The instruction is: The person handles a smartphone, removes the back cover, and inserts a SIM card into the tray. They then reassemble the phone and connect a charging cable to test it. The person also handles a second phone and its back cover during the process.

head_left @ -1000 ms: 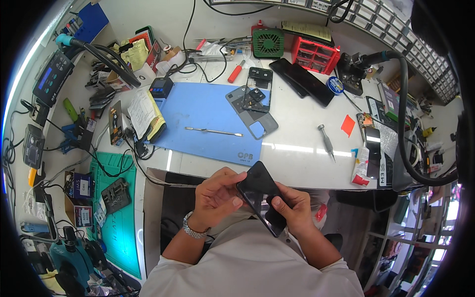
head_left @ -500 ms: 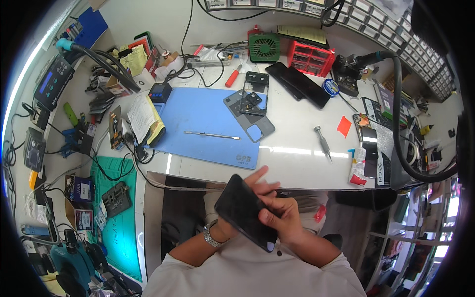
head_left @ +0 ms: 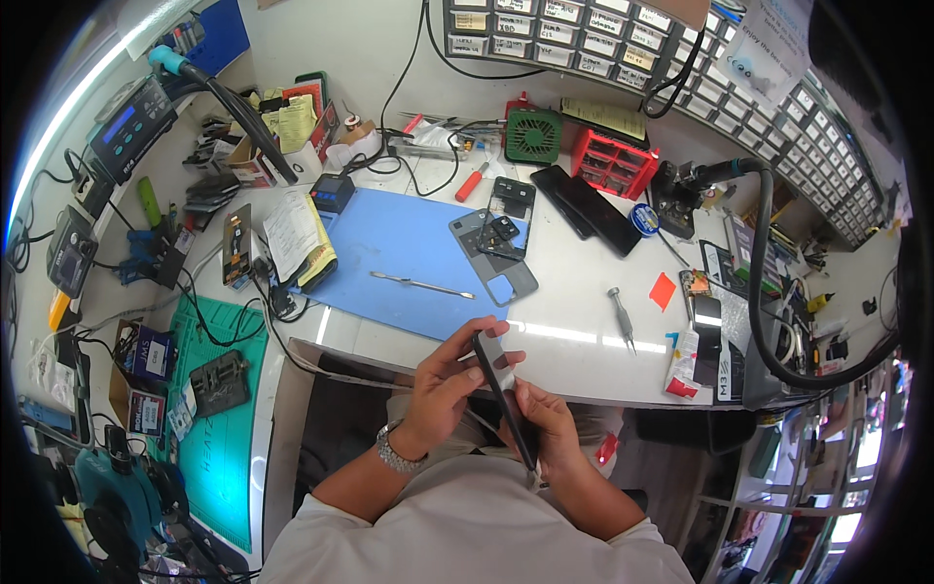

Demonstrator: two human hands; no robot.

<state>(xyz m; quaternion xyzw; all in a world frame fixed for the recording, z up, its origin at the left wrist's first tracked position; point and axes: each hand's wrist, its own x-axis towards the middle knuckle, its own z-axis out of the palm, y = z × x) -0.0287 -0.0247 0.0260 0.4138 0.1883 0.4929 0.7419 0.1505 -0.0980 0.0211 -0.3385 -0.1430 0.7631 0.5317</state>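
A black smartphone (head_left: 507,401) is held over my lap, just off the near edge of the workbench. It stands tilted, almost edge-on, with a light reflection on its upper part. My left hand (head_left: 440,391), with a metal watch (head_left: 394,450) on the wrist, closes around its upper end, fingers behind and thumb at the near edge. Along the lower right side, my right hand (head_left: 551,428) grips the phone with the thumb up; some of its fingers are hidden. Beyond my hands lie a metal spudger (head_left: 421,284) and a partly disassembled phone (head_left: 493,258) on the blue mat (head_left: 370,243).
At the right lie a grey screwdriver (head_left: 621,316), an orange-red card (head_left: 662,291) and a white tube (head_left: 683,362). Two black phones (head_left: 605,216) lie before a red drawer box (head_left: 615,161). A thick black hose (head_left: 761,282) arches at the right; a green mat (head_left: 229,467) lies left.
The phone has turned from showing its broad dark face to nearly edge-on. My left hand has come from beneath it to its upper left side. The view has shifted slightly.
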